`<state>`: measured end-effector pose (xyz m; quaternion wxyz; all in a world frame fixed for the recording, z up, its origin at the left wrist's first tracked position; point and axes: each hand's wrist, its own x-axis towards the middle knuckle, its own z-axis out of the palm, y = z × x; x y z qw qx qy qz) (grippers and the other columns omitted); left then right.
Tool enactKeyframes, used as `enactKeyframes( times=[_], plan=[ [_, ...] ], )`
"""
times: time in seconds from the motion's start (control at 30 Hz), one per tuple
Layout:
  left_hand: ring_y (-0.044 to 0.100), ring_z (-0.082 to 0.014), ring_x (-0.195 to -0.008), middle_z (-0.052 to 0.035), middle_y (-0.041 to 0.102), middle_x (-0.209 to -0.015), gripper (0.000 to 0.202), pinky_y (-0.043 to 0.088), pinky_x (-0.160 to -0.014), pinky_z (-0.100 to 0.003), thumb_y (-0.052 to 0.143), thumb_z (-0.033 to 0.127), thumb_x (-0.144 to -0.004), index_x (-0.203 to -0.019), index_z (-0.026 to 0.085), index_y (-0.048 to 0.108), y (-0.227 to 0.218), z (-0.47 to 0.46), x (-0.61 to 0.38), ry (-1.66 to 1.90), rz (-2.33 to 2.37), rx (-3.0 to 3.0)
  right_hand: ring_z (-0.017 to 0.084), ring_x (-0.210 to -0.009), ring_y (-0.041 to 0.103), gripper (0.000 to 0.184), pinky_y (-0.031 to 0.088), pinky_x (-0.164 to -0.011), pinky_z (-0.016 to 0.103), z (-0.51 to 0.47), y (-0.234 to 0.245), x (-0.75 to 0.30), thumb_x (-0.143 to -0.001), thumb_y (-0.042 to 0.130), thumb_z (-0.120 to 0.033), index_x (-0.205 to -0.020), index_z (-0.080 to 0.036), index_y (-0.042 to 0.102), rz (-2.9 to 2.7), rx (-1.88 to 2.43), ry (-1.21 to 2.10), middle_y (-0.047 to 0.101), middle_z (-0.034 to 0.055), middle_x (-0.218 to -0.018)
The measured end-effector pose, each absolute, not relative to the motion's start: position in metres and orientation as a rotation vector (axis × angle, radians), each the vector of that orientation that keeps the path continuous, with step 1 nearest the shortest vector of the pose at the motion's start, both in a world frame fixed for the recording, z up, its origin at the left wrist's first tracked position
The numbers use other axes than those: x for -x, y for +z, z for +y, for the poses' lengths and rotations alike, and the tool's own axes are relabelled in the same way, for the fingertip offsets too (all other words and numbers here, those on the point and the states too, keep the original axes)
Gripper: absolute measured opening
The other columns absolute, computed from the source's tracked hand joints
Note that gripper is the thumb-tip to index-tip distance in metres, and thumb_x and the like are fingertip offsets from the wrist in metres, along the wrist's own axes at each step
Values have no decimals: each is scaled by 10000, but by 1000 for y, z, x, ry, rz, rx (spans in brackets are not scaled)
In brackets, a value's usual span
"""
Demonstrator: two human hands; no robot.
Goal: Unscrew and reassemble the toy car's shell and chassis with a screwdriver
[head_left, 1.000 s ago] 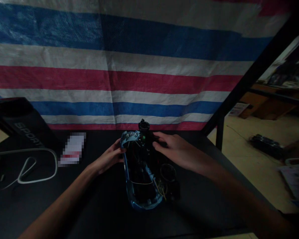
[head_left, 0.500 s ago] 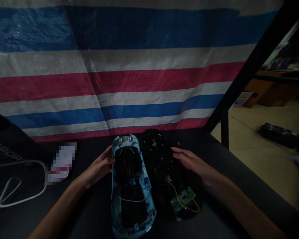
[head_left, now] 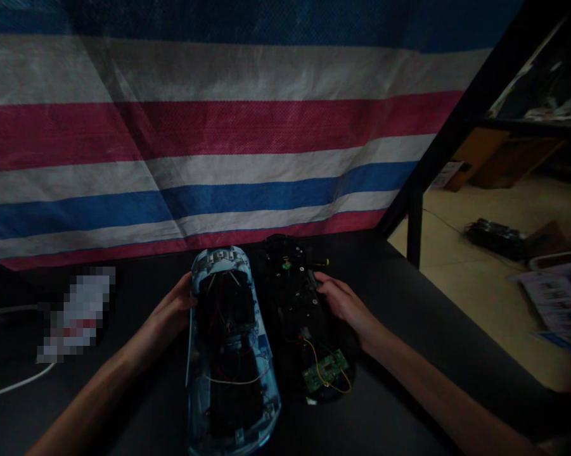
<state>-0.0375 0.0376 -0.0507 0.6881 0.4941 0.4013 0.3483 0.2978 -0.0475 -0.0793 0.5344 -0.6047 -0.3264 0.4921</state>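
Observation:
A light blue toy car body shell (head_left: 272,373) lies upside down on the dark table, its hollow inside up with thin wires across it. My left hand (head_left: 173,309) is closed on the shell's left edge near its far end, some fingers hidden. Right beside the shell lies the black car chassis (head_left: 295,307). A green circuit board (head_left: 327,372) with a yellow wire sits at its near end. My right hand (head_left: 342,304) holds the chassis by its right side, fingertips partly hidden. Just beyond that hand, a dark rod-like thing with a yellow tip (head_left: 327,261) sticks out.
A striped plastic sheet (head_left: 247,126) hangs behind the table (head_left: 399,285). At the left are a blurred-out flat object (head_left: 83,310) and a white cable (head_left: 21,383). A black frame post (head_left: 414,225) stands at the right, with papers (head_left: 558,304) and a dark device (head_left: 494,239) on the floor.
My view has turned slightly right and down, so everything sits further left in the picture. Both hands stay on the same car parts.

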Motion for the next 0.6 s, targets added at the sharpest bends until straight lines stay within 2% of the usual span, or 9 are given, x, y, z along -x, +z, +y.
enactKeyframes(
  times=[0.1, 0.23, 0.4, 0.6],
  plan=[
    [438, -419, -1438, -45, 513, -1566, 757, 435, -1129, -554, 683, 421, -830, -1535, 301, 435, -56, 35, 35, 863, 993, -1101, 255, -953, 700, 455, 548, -786, 340, -48, -77, -298, -743, 659, -370, -1179, -251, 713, -713, 1407, 1242, 769, 7, -990],
    [334, -381, -1509, -10, 402, -1643, 720, 321, -1222, -520, 655, 428, -876, -1548, 311, 424, -62, 34, 32, 934, 1010, -1168, 251, -974, 687, 440, 526, -809, 324, -47, -75, -297, -718, 682, -337, -1146, -248, 727, -673, 1374, 1270, 762, -2, -957],
    [378, -373, -1488, 13, 419, -1632, 671, 385, -1191, -499, 625, 417, -900, -1539, 330, 440, -65, 36, 33, 926, 1002, -1255, 238, -993, 673, 404, 507, -858, 321, -47, -75, -298, -714, 684, -321, -1111, -259, 725, -652, 1337, 1273, 751, -25, -954],
    [377, -372, -1488, -5, 401, -1642, 680, 355, -1203, -521, 628, 424, -905, -1546, 327, 424, -67, 36, 33, 940, 990, -1226, 243, -931, 688, 428, 516, -847, 340, -46, -78, -298, -707, 688, -324, -1128, -253, 717, -649, 1304, 1293, 747, -22, -896]
  ],
)
